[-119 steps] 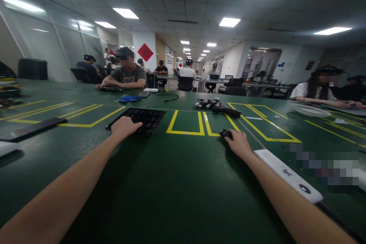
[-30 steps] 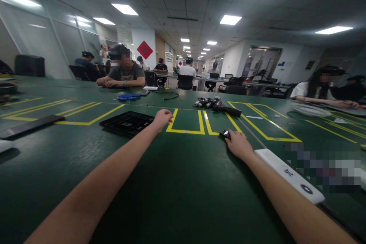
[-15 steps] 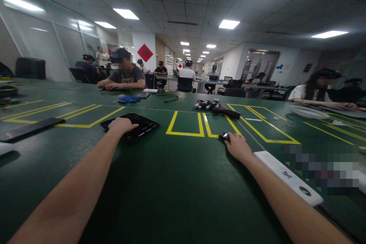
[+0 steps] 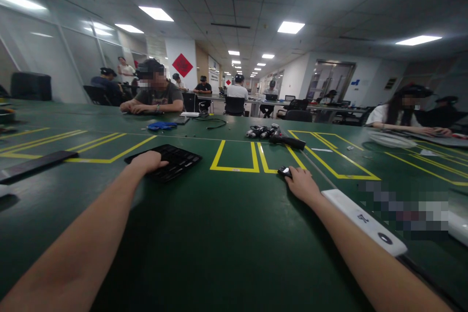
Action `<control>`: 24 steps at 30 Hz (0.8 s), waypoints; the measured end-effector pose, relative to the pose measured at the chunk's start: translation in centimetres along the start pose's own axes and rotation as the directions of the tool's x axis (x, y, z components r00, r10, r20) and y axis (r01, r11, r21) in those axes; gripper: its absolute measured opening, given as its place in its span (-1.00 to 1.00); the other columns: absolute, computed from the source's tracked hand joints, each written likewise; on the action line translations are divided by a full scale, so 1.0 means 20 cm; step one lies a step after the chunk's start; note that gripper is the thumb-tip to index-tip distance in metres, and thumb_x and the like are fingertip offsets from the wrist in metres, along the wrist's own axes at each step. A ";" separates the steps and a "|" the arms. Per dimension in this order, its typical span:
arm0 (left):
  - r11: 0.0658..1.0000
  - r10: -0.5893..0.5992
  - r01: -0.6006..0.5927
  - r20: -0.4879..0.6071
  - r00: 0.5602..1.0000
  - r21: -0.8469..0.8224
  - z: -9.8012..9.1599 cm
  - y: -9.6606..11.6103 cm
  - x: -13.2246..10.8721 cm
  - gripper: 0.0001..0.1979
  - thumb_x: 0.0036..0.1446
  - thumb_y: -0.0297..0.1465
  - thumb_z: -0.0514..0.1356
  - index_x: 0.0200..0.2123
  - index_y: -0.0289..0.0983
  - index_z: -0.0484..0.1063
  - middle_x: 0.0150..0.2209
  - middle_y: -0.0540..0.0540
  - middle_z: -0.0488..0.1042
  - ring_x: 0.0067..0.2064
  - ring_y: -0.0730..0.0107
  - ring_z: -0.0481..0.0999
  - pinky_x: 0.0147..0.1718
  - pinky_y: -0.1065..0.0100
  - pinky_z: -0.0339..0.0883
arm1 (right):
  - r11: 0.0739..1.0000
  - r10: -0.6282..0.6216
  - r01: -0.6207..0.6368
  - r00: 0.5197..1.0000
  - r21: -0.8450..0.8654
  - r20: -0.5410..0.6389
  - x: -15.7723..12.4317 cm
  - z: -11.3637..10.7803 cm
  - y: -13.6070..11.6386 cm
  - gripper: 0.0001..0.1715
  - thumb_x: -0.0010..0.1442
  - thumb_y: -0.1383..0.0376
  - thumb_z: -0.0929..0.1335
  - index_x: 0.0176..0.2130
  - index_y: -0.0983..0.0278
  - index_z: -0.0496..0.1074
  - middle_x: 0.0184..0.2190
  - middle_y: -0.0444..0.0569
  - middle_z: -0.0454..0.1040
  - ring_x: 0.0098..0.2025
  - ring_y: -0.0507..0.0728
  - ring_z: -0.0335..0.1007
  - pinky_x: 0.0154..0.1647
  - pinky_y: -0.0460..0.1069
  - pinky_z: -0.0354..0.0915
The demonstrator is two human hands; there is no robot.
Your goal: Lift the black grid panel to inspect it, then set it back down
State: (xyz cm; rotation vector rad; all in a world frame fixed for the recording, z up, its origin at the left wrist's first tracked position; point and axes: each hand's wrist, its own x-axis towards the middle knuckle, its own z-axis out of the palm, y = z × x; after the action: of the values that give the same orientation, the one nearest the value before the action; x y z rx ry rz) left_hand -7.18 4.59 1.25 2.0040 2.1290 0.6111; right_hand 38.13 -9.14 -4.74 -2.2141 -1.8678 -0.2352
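A flat black tray [image 4: 179, 158] with a raised grid of cells lies on the green table, left of centre. My left hand [image 4: 148, 162] is closed over its left part, thumb stretched across the top; the other fingers are partly hidden. On the right, my right hand [image 4: 302, 183] is closed on a small black object [image 4: 284, 171] with a shiny pale patch, at the near end of a yellow taped outline. My fingers cover part of that object, and its kind does not show.
Beyond my right hand lie a bundle of black cables [image 4: 263, 131] and a black cylinder [image 4: 288, 142]. A white power strip [image 4: 361, 219] lies beside my right forearm. A long black bar [image 4: 40, 165] is at left, blue item [image 4: 161, 126] farther back. Co-workers sit around.
The whole view has shifted slightly, so things appear a little farther left. Both hands stay on the same things, with no clear movement over the table.
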 end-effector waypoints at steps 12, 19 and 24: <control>0.747 0.481 -0.410 0.001 0.877 -0.524 0.30 0.75 -0.51 -0.61 0.10 -0.16 -0.07 -0.25 -0.36 0.34 -0.31 -0.16 0.43 -0.28 0.26 0.41 -0.33 0.34 0.27 | 0.571 -0.310 0.277 0.944 0.773 -0.110 -0.15 -0.08 -0.32 -0.48 0.11 0.20 0.25 0.08 0.20 0.20 -0.03 0.00 0.28 0.01 0.15 0.18 0.05 0.10 0.11; 0.635 0.665 -0.584 -0.026 0.746 -0.506 0.41 0.77 -0.68 -0.64 0.09 -0.22 0.01 -0.14 -0.36 0.26 -0.16 -0.21 0.33 -0.13 0.23 0.32 -0.15 0.26 0.23 | 0.451 -0.427 0.383 0.886 0.806 -0.182 -0.18 -0.04 -0.31 -0.50 0.10 0.22 0.27 0.05 0.22 0.23 -0.02 0.02 0.27 0.05 0.17 0.12 0.11 0.13 0.04; 0.573 0.749 -0.645 0.005 0.662 -0.506 0.42 0.73 -0.69 -0.63 0.09 -0.22 0.02 -0.10 -0.34 0.21 -0.17 -0.18 0.27 -0.17 0.28 0.29 -0.19 0.28 0.23 | 0.506 -0.481 0.417 0.863 0.755 -0.154 -0.18 -0.03 -0.33 -0.55 0.09 0.27 0.27 0.01 0.27 0.28 -0.01 0.05 0.30 0.08 0.20 0.11 0.15 0.15 0.01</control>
State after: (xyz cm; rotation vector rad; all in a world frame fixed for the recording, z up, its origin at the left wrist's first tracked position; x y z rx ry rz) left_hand 10.78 -7.01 -2.82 2.4122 0.8374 0.8439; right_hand 30.93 -11.78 -4.58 -1.1351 -2.0138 0.5088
